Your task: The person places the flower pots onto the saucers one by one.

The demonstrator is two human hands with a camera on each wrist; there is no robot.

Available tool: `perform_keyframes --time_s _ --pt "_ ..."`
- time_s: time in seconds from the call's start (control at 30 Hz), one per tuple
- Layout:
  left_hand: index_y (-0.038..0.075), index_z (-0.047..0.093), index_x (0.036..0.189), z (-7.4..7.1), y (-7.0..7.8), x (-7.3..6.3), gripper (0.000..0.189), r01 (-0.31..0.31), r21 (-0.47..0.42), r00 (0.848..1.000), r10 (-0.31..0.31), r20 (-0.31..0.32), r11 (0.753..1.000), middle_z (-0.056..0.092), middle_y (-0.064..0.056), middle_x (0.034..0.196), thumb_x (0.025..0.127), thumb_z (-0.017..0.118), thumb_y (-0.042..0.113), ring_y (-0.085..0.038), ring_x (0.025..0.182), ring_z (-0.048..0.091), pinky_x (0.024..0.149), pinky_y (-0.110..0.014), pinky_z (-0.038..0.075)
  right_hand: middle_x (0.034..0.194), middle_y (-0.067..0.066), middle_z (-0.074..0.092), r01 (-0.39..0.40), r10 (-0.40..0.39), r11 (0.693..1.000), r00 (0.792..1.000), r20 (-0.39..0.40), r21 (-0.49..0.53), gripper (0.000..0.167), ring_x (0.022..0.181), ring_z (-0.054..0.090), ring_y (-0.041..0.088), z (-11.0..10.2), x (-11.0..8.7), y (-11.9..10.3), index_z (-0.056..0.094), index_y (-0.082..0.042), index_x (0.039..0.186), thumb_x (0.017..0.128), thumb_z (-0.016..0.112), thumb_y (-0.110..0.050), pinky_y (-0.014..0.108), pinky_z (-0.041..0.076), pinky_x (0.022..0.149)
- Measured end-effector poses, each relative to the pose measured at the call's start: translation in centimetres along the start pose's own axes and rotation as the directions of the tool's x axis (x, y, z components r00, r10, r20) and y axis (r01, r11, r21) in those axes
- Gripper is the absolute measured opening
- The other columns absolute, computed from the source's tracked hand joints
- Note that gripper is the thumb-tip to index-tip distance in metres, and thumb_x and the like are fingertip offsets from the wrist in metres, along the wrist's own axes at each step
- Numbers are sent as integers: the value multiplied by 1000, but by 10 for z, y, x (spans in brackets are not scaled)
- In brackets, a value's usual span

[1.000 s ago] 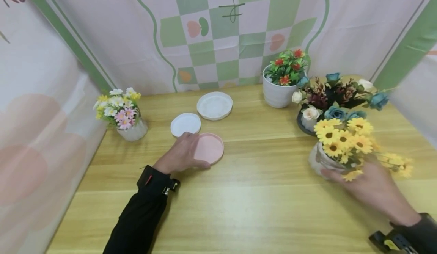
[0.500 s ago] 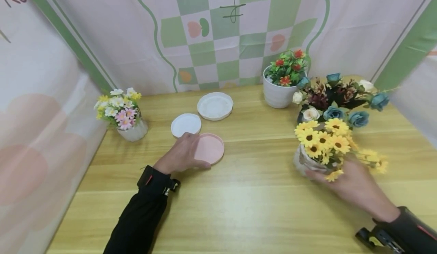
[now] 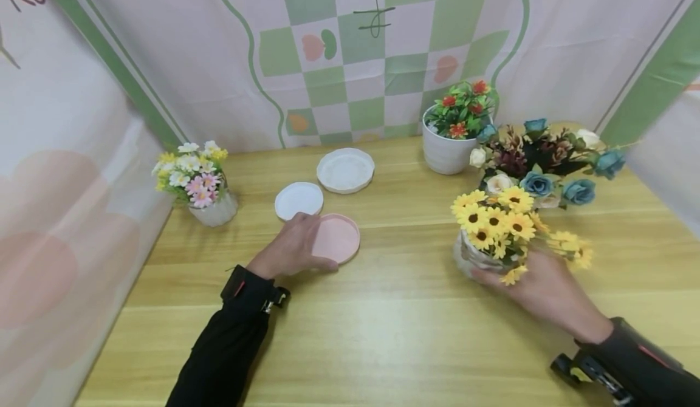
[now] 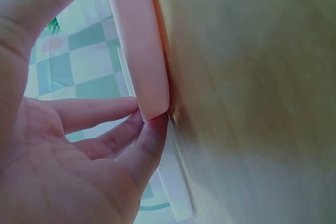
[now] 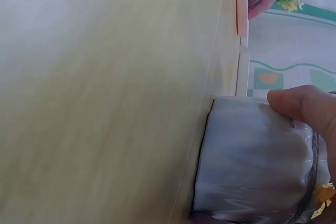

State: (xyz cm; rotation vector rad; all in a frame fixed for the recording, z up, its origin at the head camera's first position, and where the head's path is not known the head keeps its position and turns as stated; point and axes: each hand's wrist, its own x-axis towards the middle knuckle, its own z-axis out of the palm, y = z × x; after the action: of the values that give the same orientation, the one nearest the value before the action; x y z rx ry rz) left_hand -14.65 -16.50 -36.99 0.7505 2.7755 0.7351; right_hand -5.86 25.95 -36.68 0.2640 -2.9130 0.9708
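In the head view my left hand (image 3: 290, 249) holds the rim of a round pink saucer (image 3: 336, 239) lying on the table, thumb at the near side and fingers at the far side. The left wrist view shows those fingers at the edge of the pink saucer (image 4: 139, 45). To the right, my right hand (image 3: 547, 285) grips a whitish flowerpot (image 3: 471, 260) with yellow daisies (image 3: 494, 218). Up close in the right wrist view, the thumb lies along the wall of the glossy pot (image 5: 252, 156), whose base is close to the tabletop.
Behind the pink saucer lie a small white saucer (image 3: 298, 199) and a larger scalloped white one (image 3: 346, 170). A pot of pink and white flowers (image 3: 213, 209) stands left. At the back right are a white pot (image 3: 448, 150) with red flowers and an arrangement of blue roses (image 3: 538, 183).
My right hand has moved left with the pot of yellow daisies, out from in front of the blue roses and closer to the pink saucer. The left hand and the saucers have stayed put.
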Motion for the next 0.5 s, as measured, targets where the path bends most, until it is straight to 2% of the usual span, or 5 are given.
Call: perform_keyframes --time_s 0.23,0.5 --pt "-1 54 149 0 1 0 94 7 17 1000 -7 2 1000 63 -23 141 77 94 45 -36 132 50 111 -55 50 152 31 53 -5 4 1000 1000 23 22 103 124 59 59 5 7 -7 32 -12 165 85 87 -48 77 50 97" --pt "2 54 150 -1 0 1 93 -13 -9 1000 13 3 1000 65 -19 140 76 94 43 -37 133 50 112 -56 48 140 30 63 17 -18 1000 999 51 4 91 116 66 54 9 13 -12 44 -8 157 86 86 -48 70 57 93"
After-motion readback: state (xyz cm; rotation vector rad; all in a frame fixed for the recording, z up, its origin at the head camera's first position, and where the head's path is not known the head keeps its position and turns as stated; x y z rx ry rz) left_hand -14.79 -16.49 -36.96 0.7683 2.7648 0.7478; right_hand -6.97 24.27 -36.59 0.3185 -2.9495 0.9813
